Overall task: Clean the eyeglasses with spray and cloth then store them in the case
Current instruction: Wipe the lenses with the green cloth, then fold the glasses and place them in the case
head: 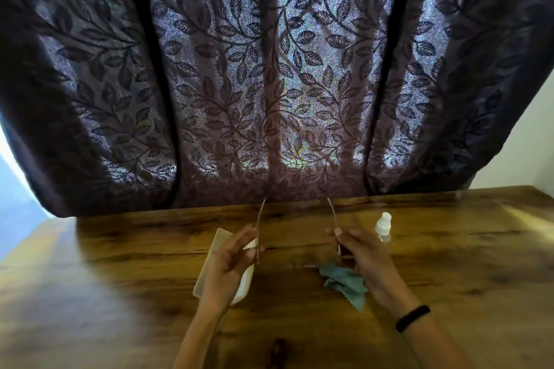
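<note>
Both hands pinch the eyeglasses (296,260) by their thin temples, left hand (230,260) and right hand (359,252) holding them above the table (449,249). We judge them light and fragile: grip temples, spare lenses. Case (209,263) lies under the left hand, cloth (344,281) and spray bottle (383,225) by the right.

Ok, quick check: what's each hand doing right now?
Left hand: closed on the left side of the eyeglasses.
Right hand: closed on their right side, temples pointing away over the table.
</note>
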A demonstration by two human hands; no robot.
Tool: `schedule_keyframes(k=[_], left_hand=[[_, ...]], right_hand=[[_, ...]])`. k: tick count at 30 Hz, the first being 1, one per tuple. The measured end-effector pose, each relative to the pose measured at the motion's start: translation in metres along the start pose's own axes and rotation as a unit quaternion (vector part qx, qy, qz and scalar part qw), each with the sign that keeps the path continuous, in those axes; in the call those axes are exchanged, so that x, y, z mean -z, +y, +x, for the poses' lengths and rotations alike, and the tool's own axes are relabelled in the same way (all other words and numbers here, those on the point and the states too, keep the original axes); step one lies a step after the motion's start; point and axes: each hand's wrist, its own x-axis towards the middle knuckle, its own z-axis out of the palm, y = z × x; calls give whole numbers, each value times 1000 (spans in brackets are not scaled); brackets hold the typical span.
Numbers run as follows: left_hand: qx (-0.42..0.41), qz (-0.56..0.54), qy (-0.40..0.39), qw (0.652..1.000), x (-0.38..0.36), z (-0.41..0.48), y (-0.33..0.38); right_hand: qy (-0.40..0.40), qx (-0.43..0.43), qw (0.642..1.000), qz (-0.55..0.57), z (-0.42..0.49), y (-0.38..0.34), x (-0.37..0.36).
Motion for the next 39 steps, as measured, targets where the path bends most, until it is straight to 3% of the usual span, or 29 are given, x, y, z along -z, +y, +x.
schedule_keyframes(k=[7,17,22,27,35,39], left_hand=[[-14,64,55,996,-10,-2,3],[-38,82,94,991,-14,-6,5],[-52,110,100,987,-15,-5,6],[-53,112,122,985,-17,-4,8],[-54,103,138,984,-15,-6,6],[-44,102,136,984,-16,-6,5]], right_hand=[[65,155,977,-128,3,8,-2],[73,254,919,-292,3,22,-5],[49,326,855,-400,0,26,-10],[2,326,809,-488,-3,33,-12],[45,243,884,-397,-3,34,1],[51,208,901,-378,1,39,5]])
